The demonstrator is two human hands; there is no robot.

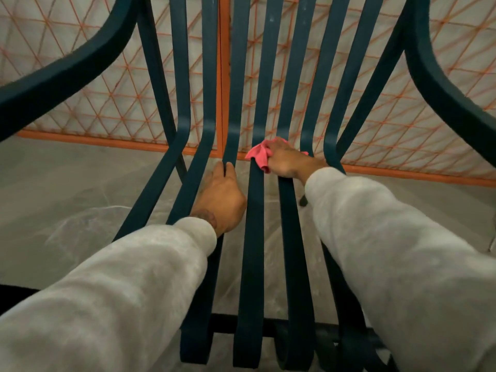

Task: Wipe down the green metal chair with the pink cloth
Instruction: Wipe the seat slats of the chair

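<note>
The crumpled pink cloth (258, 154) lies bunched under the right hand (287, 162), whose curled fingers hold it against a slat where the dark green metal slatted chair (252, 251) bends from seat to back. The left hand (220, 196) grips a neighbouring slat, fingers curled round it. One cloth, one chair, two hands.

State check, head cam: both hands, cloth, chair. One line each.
left hand: grips a seat slat, holds no cloth.
right hand: holds the cloth against a slat where the seat bends up into the back.
pink cloth: bunched, part under the right hand, touching the slats.
green metal chair: upright, held by both hands.
</note>
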